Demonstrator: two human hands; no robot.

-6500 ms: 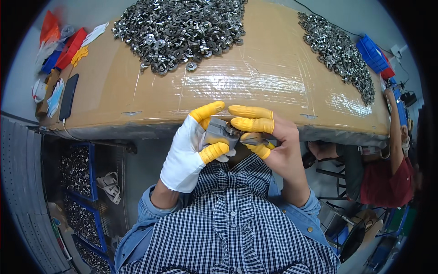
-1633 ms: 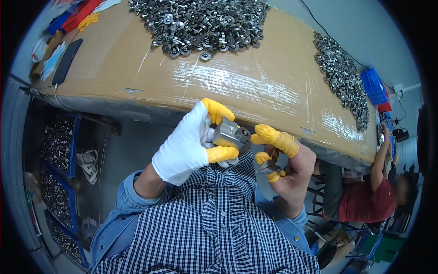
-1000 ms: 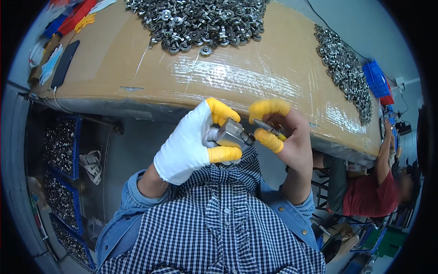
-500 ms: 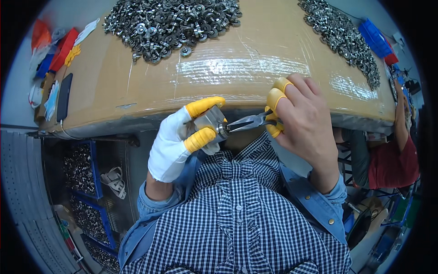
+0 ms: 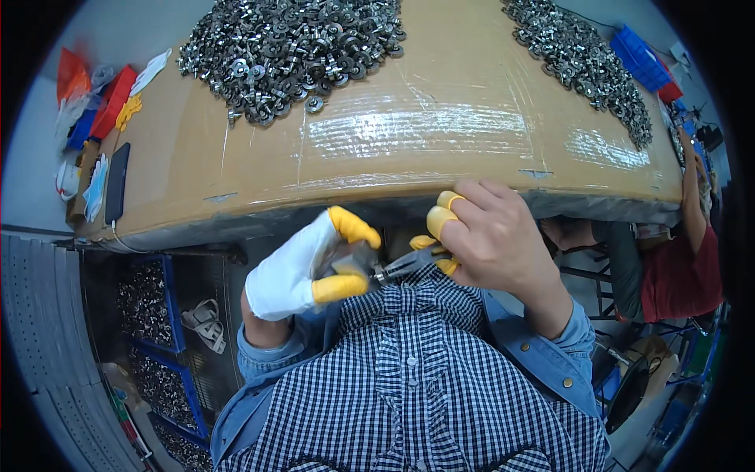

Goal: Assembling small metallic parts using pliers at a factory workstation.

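My left hand (image 5: pixel 303 263), in a white glove with yellow finger covers, is closed around a grey metal block (image 5: pixel 354 262), partly hidden by the fingers. Yellow covers also sit on the fingertips of my right hand (image 5: pixel 484 232), which grips a pair of pliers (image 5: pixel 409 263). The pliers point left, and their jaws meet the small round metal end on the block's right side. Both hands are held in front of my body, just off the table's near edge.
On the cardboard-covered table (image 5: pixel 267 173) lie a large pile of small metal wheel parts (image 5: pixel 291 55) and a second pile (image 5: pixel 582 59) at right. A phone (image 5: pixel 117 181) lies at left. Blue bins of parts (image 5: pixel 147 303) stand below left. Another person (image 5: pixel 684 271) sits at right.
Both hands have moved down, toward my body, with the block and the pliers. The right hand has also shifted left. The pliers' jaws stay at the block's end.
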